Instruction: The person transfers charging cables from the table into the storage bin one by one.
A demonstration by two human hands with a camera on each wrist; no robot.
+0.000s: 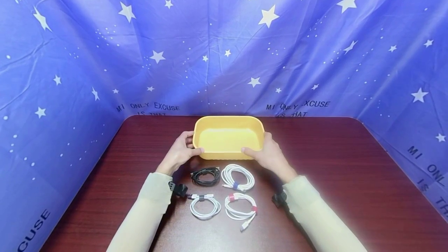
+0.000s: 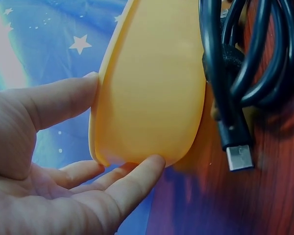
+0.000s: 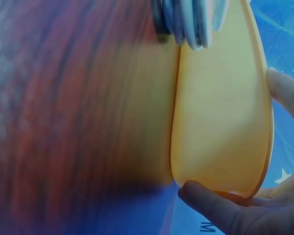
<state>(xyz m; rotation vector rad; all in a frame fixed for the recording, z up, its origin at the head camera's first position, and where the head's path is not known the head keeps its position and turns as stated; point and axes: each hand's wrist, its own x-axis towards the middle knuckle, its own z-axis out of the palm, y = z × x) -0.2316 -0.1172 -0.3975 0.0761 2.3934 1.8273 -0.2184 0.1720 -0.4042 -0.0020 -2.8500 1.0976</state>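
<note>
A yellow plastic bin [image 1: 224, 156] with rounded corners sits at the far side of the table, its inside bare. My left hand [image 1: 177, 153] grips its left end, with the thumb at the front rim. At the right end my right hand [image 1: 272, 155] holds it the same way. In the left wrist view the bin wall [image 2: 152, 88] lies between thumb and fingers, and the right wrist view shows the other wall [image 3: 220, 117] held likewise. Nearer lie a coiled black cable [image 1: 204, 182] and a coiled white cable with a blue tie [image 1: 249, 175].
Closer to me are a pale coiled cable with a black tie [image 1: 205, 217] and a white cable with red ties [image 1: 237, 217]. The dark red wooden table [image 1: 315, 151] carries everything. Blue star-printed cloth [image 1: 217, 69] hangs behind it and at both sides.
</note>
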